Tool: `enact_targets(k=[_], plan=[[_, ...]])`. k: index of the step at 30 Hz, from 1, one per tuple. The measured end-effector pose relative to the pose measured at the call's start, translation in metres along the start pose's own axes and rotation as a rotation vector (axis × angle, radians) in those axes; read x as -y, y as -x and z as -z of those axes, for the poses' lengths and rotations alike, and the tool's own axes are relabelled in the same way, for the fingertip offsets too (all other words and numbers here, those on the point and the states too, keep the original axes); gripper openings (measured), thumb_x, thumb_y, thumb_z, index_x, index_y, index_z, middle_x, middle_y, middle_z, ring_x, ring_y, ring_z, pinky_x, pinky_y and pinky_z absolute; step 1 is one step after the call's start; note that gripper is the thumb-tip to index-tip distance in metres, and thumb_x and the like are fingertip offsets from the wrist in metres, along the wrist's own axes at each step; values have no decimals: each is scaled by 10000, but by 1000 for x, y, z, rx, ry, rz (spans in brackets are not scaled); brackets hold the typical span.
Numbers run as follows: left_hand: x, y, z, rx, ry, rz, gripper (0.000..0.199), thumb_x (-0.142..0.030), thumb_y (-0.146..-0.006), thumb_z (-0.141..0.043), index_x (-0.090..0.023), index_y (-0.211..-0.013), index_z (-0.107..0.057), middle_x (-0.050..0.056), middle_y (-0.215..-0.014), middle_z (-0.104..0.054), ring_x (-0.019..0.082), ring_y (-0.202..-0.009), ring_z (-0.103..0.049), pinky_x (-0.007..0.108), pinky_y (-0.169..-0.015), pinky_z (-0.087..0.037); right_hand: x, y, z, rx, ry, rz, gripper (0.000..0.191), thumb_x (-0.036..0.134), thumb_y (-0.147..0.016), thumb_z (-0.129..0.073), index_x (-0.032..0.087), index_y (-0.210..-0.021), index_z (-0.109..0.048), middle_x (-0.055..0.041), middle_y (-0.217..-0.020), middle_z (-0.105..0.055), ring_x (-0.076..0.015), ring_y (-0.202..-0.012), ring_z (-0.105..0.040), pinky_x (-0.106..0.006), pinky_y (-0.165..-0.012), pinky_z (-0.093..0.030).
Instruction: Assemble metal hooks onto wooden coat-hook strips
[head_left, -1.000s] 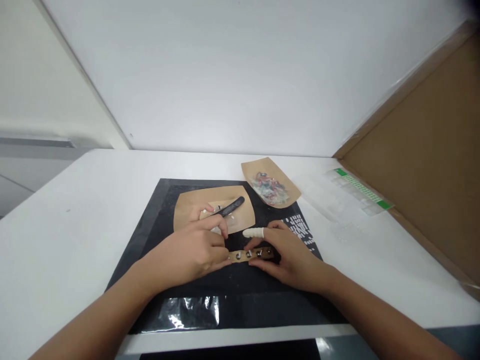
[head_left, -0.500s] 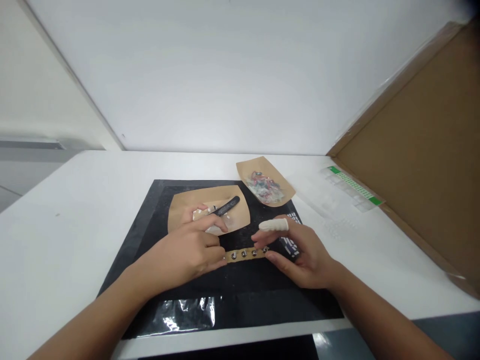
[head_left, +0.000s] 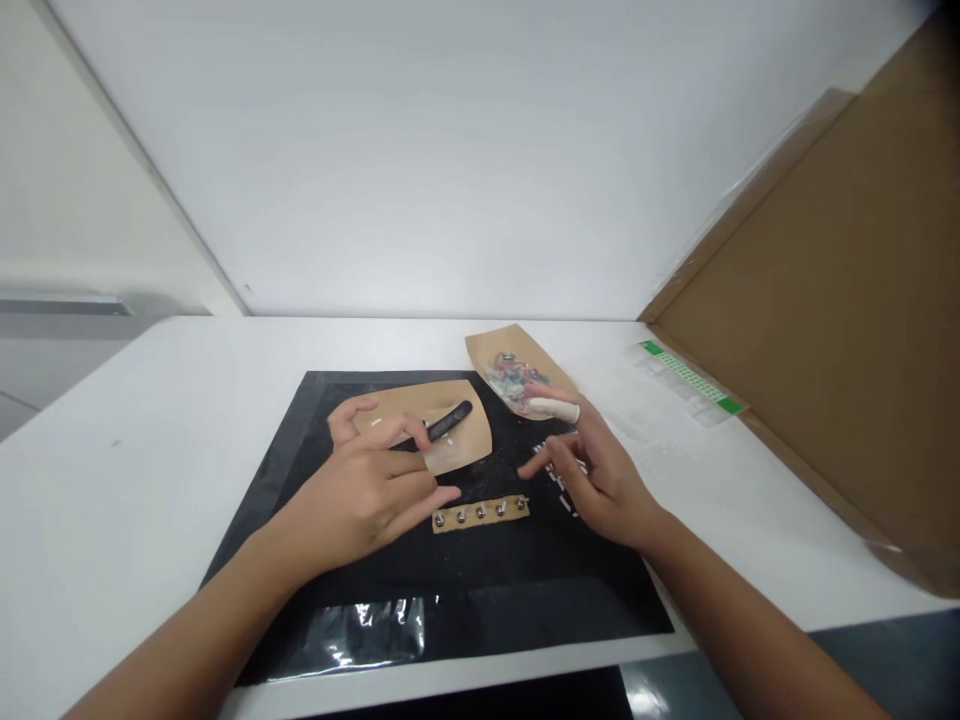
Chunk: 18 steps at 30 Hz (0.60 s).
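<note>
A tan strip (head_left: pixel 481 513) bearing several small metal pieces lies on the black mat (head_left: pixel 525 590), untouched by either hand. My left hand (head_left: pixel 375 485) is left of the strip, over the near edge of a tan paper tray (head_left: pixel 476 440), and its fingers hold a dark, slender tool (head_left: pixel 454 415) whose near end is hidden. My right hand (head_left: pixel 589 460), with a white cover on one finger, hovers with fingers apart at the mat's right side, near a second paper tray (head_left: pixel 491 345) that holds small plastic-wrapped items (head_left: pixel 510 375).
White rectangular marks (head_left: pixel 556 485) show partly under my right hand. A clear sheet with a green strip (head_left: pixel 694 376) lies at the right, beside a large brown cardboard panel (head_left: pixel 825 280). A white wall (head_left: pixel 435 160) rises behind the table (head_left: pixel 150 430).
My right hand has left the strip's right end and moved up toward the second tray, its fingers spreading. My left hand's fingers have come away from the strip's left end. The view has shifted slightly.
</note>
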<state>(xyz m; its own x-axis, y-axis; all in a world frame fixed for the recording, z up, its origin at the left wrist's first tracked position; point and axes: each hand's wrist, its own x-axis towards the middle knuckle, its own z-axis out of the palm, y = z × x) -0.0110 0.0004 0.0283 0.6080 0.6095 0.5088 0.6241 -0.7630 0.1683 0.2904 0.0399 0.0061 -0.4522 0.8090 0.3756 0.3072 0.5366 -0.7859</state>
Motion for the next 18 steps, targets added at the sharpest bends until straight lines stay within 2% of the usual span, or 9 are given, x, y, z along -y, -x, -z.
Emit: enact_targets(k=[2, 5, 9, 11, 14, 18], plan=[[0, -1, 0, -51, -51, 12, 310, -258, -1064, -586, -183, -772, -660, -22, -679, -678, 230, -1011, -659, 526, -1126, -216, -2, -3, 2, -79, -29, -65, 398, 346, -1106, -451, 313, -1502, -435, -152, -1616, -431, -107, -628, -749, -311, -572, -602], [2, -1, -3, -48, -100, 21, 321, -224, -1085, -522, -173, -807, -675, 15, -766, -725, 241, -997, -652, 534, -1077, -208, -3, -4, 2, -133, -118, -101, 395, 406, -1108, -452, 320, -1493, -422, -145, -1556, -521, -71, -488, -689, -251, -399, -474], [6, 1, -11, -27, -70, 34, 246, -135, -1079, -460, -186, -1049, -699, 14, -817, -753, 246, -1005, -630, 479, -1017, -238, -1, 0, -3, -51, -228, -54, 373, 426, -1116, -416, 309, -1470, -430, -153, -1560, -519, -97, -565, -721, -272, -476, -515], [8, 3, -14, -13, -50, 34, 270, -93, -1064, -437, -179, -1174, -668, 16, -846, -762, 258, -1041, -612, 445, -970, -258, 1, 3, -6, 2, -258, -30, 403, 436, -1113, -417, 316, -1497, -391, -164, -1589, -480, -117, -625, -738, -274, -482, -513], [8, 4, -14, 40, -28, 44, 277, -89, -1059, -410, -170, -1124, -667, 44, -963, -774, 261, -1077, -594, 417, -917, -276, 1, 4, -8, 71, -258, -11, 455, 439, -1104, -436, 320, -1529, -326, -185, -1628, -415, -134, -675, -748, -280, -498, -532], [6, 3, -11, 103, -12, 78, 290, -114, -1071, -383, -177, -1020, -661, 63, -1091, -761, 251, -1088, -596, 417, -917, -299, 1, 4, -6, 143, -207, 31, 484, 414, -1096, -466, 313, -1542, -306, -192, -1633, -393, -151, -730, -766, -342, -664, -610]])
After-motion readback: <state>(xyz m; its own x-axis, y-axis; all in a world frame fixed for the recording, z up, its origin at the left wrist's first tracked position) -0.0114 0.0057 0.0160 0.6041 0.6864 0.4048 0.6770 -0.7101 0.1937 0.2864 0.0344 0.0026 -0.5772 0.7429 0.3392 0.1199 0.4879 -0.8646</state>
